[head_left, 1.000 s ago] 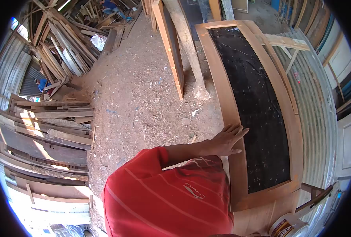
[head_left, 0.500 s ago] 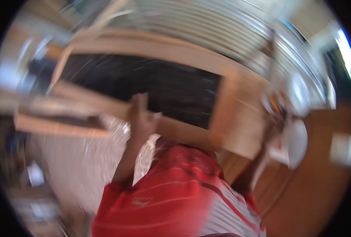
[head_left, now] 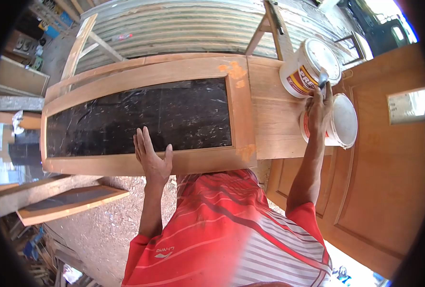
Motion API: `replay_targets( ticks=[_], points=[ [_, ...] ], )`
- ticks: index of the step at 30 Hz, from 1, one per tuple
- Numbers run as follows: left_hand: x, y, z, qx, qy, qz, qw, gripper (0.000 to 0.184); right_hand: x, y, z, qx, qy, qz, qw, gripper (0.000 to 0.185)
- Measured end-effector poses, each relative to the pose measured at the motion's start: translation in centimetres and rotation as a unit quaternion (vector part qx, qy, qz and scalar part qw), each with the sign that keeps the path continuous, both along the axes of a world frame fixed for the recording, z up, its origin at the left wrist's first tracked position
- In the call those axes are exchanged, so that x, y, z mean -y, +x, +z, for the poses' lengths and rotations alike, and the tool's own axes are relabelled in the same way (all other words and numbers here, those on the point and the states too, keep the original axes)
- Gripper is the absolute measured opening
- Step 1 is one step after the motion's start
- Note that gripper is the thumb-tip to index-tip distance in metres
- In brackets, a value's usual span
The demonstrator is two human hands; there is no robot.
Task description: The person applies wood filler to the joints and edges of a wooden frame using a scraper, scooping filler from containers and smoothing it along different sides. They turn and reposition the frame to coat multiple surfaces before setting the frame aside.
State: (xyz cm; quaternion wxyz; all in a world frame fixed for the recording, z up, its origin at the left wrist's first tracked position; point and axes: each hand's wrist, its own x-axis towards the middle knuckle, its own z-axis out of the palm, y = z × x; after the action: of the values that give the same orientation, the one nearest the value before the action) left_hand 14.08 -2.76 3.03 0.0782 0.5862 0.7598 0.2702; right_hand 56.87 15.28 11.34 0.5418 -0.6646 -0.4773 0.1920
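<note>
My left hand (head_left: 153, 160) lies open, fingers spread, over the lower rail of a wooden door frame (head_left: 193, 160). Its fingertips reach onto the dark, scuffed panel (head_left: 140, 115) set in that frame. Orange filler patches (head_left: 236, 71) mark the frame's right-hand corners. At the right, my right hand (head_left: 319, 110) is closed around what looks like a putty knife (head_left: 323, 79), its pale blade pointing up. This hand is beside a lidded white bucket (head_left: 296, 76) with a red and yellow label. A second white bucket (head_left: 345, 119) stands nearer, partly behind my wrist.
Both buckets stand by a plain wooden board (head_left: 277, 119). A panelled door (head_left: 380, 177) leans at the right. Wooden trestle legs (head_left: 78, 48) and corrugated sheeting (head_left: 184, 33) are beyond. Another framed panel (head_left: 73, 203) sits low left above shavings-covered ground (head_left: 102, 229).
The view has turned and steadied from heavy blur. My right hand appears farther up beside the lidded bucket, and my left hand still rests at the frame's lower rail.
</note>
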Motion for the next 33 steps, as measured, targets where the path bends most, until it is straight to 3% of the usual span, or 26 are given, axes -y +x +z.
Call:
replay_targets(
  ticks=[5, 7, 9, 10, 12, 13, 15, 16, 19, 21, 22, 24, 25, 29, 31, 32, 33],
  points=[
    [2.7, -2.9, 0.5, 0.010, 0.017, 0.043, 0.999, 0.089, -0.3, -0.2, -1.8, 0.028, 0.074, 0.005, 0.997, 0.060],
    [4.6, -3.4, 0.1, 0.017, -0.019, 0.060, 0.998, 0.095, -0.6, 0.2, -3.1, 0.079, 0.034, 0.004, 0.996, 0.055],
    [6.6, -4.1, -0.1, 0.018, -0.079, 0.005, 0.997, 0.110, -0.5, 1.0, -3.7, 0.104, -0.064, -0.026, 0.992, 0.048],
    [7.6, -4.3, -0.3, -0.013, -0.095, -0.021, 0.995, 0.115, -0.8, 1.2, -4.2, 0.196, 0.047, -0.020, 0.979, 0.045],
    [8.9, -4.4, -1.1, -0.048, -0.108, -0.057, 0.991, 0.122, -1.6, 3.7, -5.3, 0.196, 0.075, 0.012, 0.978, 0.043],
    [9.3, -4.6, -1.2, -0.065, -0.132, -0.057, 0.987, 0.116, -1.7, 5.2, -5.8, 0.116, -0.017, 0.041, 0.992, 0.044],
    [9.9, -6.0, -2.8, -0.100, -0.099, -0.052, 0.989, 0.109, -2.1, 4.4, -5.5, 0.189, 0.061, 0.014, 0.980, 0.046],
    [9.9, -6.6, -2.5, -0.106, -0.083, -0.045, 0.990, 0.100, -1.2, 1.9, -3.2, 0.125, -0.025, 0.029, 0.991, 0.048],
    [9.8, -9.5, -2.5, -0.192, -0.090, -0.048, 0.976, 0.099, -0.1, 0.3, -1.6, 0.139, 0.023, 0.001, 0.990, 0.052],
    [9.5, -11.3, -1.9, -0.183, -0.087, -0.063, 0.977, 0.093, 2.9, -3.9, -1.3, 0.105, 0.049, 0.058, 0.992, 0.057],
    [9.2, -12.3, -1.9, -0.183, -0.081, -0.074, 0.977, 0.088, 3.5, -2.8, -4.5, 0.089, 0.089, 0.192, 0.973, 0.060],
    [8.7, -14.3, -2.7, -0.199, -0.052, -0.100, 0.973, 0.078, 7.7, -7.4, -6.1, 0.170, 0.020, 0.243, 0.955, 0.047],
    [8.4, -15.1, -3.7, -0.214, -0.032, -0.114, 0.970, 0.072, 9.7, -8.8, -7.4, 0.170, -0.081, 0.291, 0.938, 0.045],
    [7.8, -16.8, -4.0, -0.218, 0.022, -0.167, 0.961, 0.058, 15.6, -15.1, -11.0, 0.230, -0.046, 0.358, 0.904, 0.051],
    [7.7, -17.5, -4.3, -0.216, 0.063, -0.191, 0.955, 0.056, 17.2, -18.8, -9.3, 0.314, -0.034, 0.399, 0.861, 0.052],
    [7.6, -17.8, -3.8, -0.219, 0.068, -0.209, 0.951, 0.052, 18.3, -21.2, -7.2, 0.304, -0.090, 0.417, 0.852, 0.058],
    [8.3, -17.7, -4.3, -0.235, 0.045, -0.207, 0.949, 0.051, 19.2, -22.1, -7.3, 0.361, -0.061, 0.419, 0.831, 0.066]
  ],
)
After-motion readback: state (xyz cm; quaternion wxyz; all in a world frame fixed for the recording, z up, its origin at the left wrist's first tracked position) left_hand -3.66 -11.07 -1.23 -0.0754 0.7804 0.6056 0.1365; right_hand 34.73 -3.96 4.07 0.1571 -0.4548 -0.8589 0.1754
